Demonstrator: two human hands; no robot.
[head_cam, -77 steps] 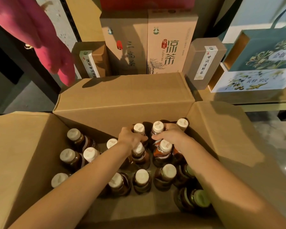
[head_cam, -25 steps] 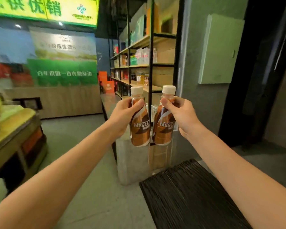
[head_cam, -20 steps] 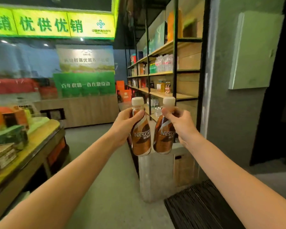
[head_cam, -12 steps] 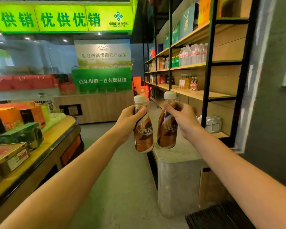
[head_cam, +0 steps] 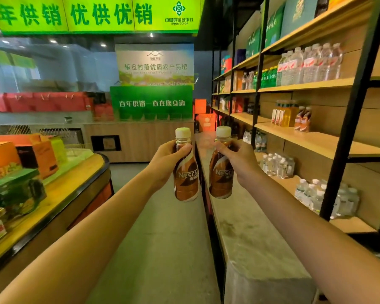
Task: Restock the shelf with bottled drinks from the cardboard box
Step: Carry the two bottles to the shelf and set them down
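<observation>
— What does each hand carry?

— The left hand [head_cam: 164,164] is wrapped round the neck and shoulder of the left bottle [head_cam: 186,181]: fingers curled behind it, thumb pressed across the front. The right hand [head_cam: 240,162] clamps the right bottle [head_cam: 220,179] the same way, thumb and fingers closed on its neck.

— What are the bottles like?

— Clear plastic, narrow at the neck and swelling to a rounded body. Each wears a glossy brown sleeve with a white swirl and a pale round cap [head_cam: 183,132]. Both hang upright in the air, side by side with a narrow gap between, left of the shelf [head_cam: 312,141].

— And the shelf itself?

— Flat boards of pale wood in a thin black metal frame, with a planked wooden back. The middle board holds a brown pair [head_cam: 303,119] of the same shape near its back edge, just beside yellow bottles. Water bottles [head_cam: 309,62] of clear ridged plastic stand on the board above. A rough grey concrete ledge [head_cam: 250,233] runs along the foot.

— On the left?

— A counter [head_cam: 59,194] with a rounded corner, a smooth wooden top and a dark rim, bearing cartons.
</observation>
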